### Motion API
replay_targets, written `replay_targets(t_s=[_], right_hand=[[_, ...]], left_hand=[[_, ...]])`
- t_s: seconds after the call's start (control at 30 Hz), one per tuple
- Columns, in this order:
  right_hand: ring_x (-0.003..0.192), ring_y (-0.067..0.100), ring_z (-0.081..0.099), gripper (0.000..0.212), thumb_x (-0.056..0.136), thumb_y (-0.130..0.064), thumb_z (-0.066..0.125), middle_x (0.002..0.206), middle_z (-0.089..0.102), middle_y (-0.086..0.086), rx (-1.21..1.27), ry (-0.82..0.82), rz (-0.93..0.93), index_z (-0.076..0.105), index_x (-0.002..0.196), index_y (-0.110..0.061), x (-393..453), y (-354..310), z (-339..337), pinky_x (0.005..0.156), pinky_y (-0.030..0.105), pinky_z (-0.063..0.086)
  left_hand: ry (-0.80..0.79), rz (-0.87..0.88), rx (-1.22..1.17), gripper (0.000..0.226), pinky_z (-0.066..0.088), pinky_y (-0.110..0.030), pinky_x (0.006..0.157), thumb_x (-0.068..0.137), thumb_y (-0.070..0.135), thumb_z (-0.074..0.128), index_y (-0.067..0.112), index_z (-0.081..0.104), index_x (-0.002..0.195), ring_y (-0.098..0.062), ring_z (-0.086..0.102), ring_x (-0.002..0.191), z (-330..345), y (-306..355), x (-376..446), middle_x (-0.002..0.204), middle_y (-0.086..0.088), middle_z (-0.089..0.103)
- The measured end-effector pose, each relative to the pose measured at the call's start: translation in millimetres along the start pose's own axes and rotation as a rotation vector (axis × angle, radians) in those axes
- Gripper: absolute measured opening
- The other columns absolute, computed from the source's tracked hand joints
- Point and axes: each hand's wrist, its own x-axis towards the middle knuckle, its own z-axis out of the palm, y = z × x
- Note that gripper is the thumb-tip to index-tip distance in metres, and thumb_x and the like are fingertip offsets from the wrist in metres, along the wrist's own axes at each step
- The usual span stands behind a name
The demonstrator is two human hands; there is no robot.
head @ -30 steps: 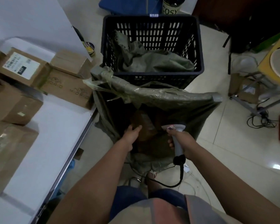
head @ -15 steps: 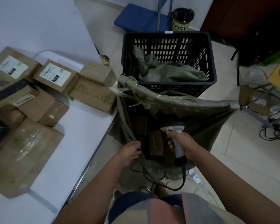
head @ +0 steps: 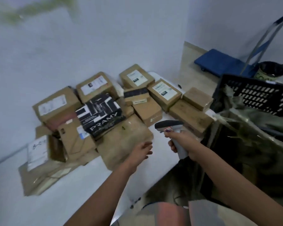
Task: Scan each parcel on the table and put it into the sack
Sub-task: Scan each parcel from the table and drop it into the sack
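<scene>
Just ahead of the left hand (head: 143,148), a flat brown parcel (head: 126,141) lies on the tabletop (head: 72,193), its near edge touching or almost touching the fingertips. That grip is apart, fingers loosely extended and holding nothing. The right hand (head: 181,141) has its grip clamped on the scanner (head: 170,128), whose head points toward the pile, above the tabletop's edge.

From this 1 head view, the flat parcel looks like a wide, shallow carton wrapped in glossy tape or film. I judge it stiff enough to lift by an edge but slick on its faces, and awkward for 1 hand if heavy. A safer hold would be thumb on top and fingers under the near edge, or across the corner nearest the left hand. No label shows on its upper face, so it may need turning before the scan; motion blur leaves that uncertain.

Beyond the left grip, more parcels (head: 163,92) are stacked close together, among them a black box (head: 101,115) marked PRAMY resting partly on the flat parcel's far side. Pulling the lower carton could tip it.

Right of the scanner grip, the sack (head: 252,144) hangs open beside the tabletop, with a black crate (head: 255,93) behind it.
</scene>
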Motion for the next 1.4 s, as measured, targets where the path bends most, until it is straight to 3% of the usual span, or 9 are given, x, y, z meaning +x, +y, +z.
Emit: replay_targets(t_s=[0.1, 0.27, 0.4, 0.53, 0.6, 0.77, 0.87, 1.2, 1.4], right_hand=[[0.048, 0.017, 0.054, 0.024, 0.088, -0.027, 0.071, 0.062, 0.060, 0.008, -0.051, -0.103, -0.048, 0.064, 0.093, -0.005, 9.0, -21.3, 61.3, 0.048, 0.026, 0.044], [0.049, 0.017, 0.052, 0.022, 0.091, -0.025, 0.068, 0.062, 0.058, 0.009, -0.147, -0.164, -0.124, 0.061, 0.081, -0.007, 16.6, -44.3, 148.5, 0.049, 0.026, 0.044], [0.050, 0.015, 0.055, 0.022, 0.092, -0.025, 0.067, 0.059, 0.060, 0.007, -0.161, -0.161, -0.206, 0.063, 0.079, -0.008, 24.1, -57.1, 186.8, 0.050, 0.027, 0.046], [0.051, 0.017, 0.056, 0.019, 0.090, -0.024, 0.069, 0.061, 0.063, 0.009, -0.096, -0.071, -0.223, 0.064, 0.085, -0.006, 37.5, -67.6, 203.6, 0.051, 0.026, 0.046], [0.053, 0.017, 0.056, 0.018, 0.090, -0.023, 0.069, 0.064, 0.066, 0.009, -0.048, -0.021, -0.222, 0.064, 0.091, -0.005, 44.3, -72.0, 206.5, 0.051, 0.028, 0.046], [0.059, 0.017, 0.058, 0.024, 0.090, -0.023, 0.069, 0.077, 0.068, 0.013, 0.032, 0.069, -0.194, 0.062, 0.100, -0.002, 59.2, -79.0, 200.6, 0.052, 0.025, 0.049], [0.060, 0.016, 0.060, 0.026, 0.090, -0.025, 0.069, 0.079, 0.068, 0.011, 0.028, 0.110, -0.171, 0.063, 0.103, -0.003, 65.9, -72.7, 198.7, 0.053, 0.025, 0.049], [0.062, 0.019, 0.057, 0.022, 0.091, -0.028, 0.067, 0.080, 0.068, 0.013, 0.044, 0.153, -0.165, 0.064, 0.096, -0.007, 76.6, -74.0, 190.1, 0.057, 0.029, 0.048], [0.059, 0.018, 0.055, 0.016, 0.092, -0.025, 0.067, 0.078, 0.068, 0.012, 0.084, 0.133, -0.161, 0.063, 0.092, -0.009, 73.7, -72.3, 184.2, 0.055, 0.028, 0.048]], left_hand=[[0.209, 0.072, -0.016, 0.028, 0.050, -0.015, 0.072, 0.100, 0.008, 0.049, 0.016, 0.060, 0.125, -0.010, 0.060, 0.094, -59.1, -10.3, -16.2, 0.114, 0.001, 0.062], [0.571, 0.324, 0.245, 0.034, 0.049, -0.022, 0.092, 0.093, 0.002, 0.053, 0.023, 0.065, 0.117, -0.007, 0.061, 0.102, -145.9, -31.2, -31.3, 0.116, 0.006, 0.064], [0.741, 0.347, 0.170, 0.035, 0.045, -0.012, 0.074, 0.095, 0.008, 0.059, 0.021, 0.058, 0.127, 0.001, 0.054, 0.086, -195.6, -30.3, -34.9, 0.120, 0.005, 0.050], [0.597, 0.170, 0.022, 0.061, 0.045, -0.046, 0.105, 0.087, 0.047, 0.064, 0.038, 0.036, 0.140, -0.022, 0.050, 0.124, -232.3, -28.5, -20.1, 0.144, 0.000, 0.036], [0.537, 0.159, 0.092, 0.077, 0.036, -0.054, 0.112, 0.084, 0.051, 0.067, 0.039, 0.026, 0.147, -0.029, 0.036, 0.139, -243.1, -24.5, -12.1, 0.154, -0.003, 0.025], [0.498, 0.202, 0.723, 0.095, 0.008, -0.052, 0.122, 0.085, 0.055, 0.068, 0.035, 0.008, 0.156, -0.030, -0.006, 0.151, -263.7, -1.1, 8.0, 0.164, -0.002, -0.014], [0.417, 0.144, 0.965, 0.100, -0.002, -0.051, 0.121, 0.083, 0.064, 0.064, 0.036, 0.003, 0.157, -0.034, -0.018, 0.150, -275.1, 16.3, 21.8, 0.162, -0.012, -0.022], [0.232, 0.134, 1.231, 0.118, 0.004, -0.055, 0.119, 0.068, 0.085, 0.059, 0.040, -0.007, 0.155, -0.042, -0.011, 0.149, -291.0, 39.7, 49.5, 0.163, -0.017, -0.015], [0.190, 0.111, 1.300, 0.122, 0.004, -0.055, 0.119, 0.067, 0.079, 0.067, 0.042, -0.009, 0.154, -0.045, -0.010, 0.148, -296.1, 49.2, 52.3, 0.162, -0.021, -0.013]])
